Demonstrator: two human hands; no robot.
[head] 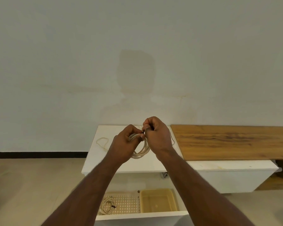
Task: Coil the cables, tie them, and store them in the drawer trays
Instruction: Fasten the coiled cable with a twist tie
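Cream cable coil [141, 150] hangs between both hands above the white surface [95, 154]: left hand [127, 142] holds the loops, right hand [155, 134] pinches a dark tie [143, 131] at the top (tying looks underway). One tied coil [107, 206] lies in the perforated tray [129, 204]; a loose cable [102, 141] waits. Yellow tray [158, 201], wood plank [232, 141], pale wall [137, 54].
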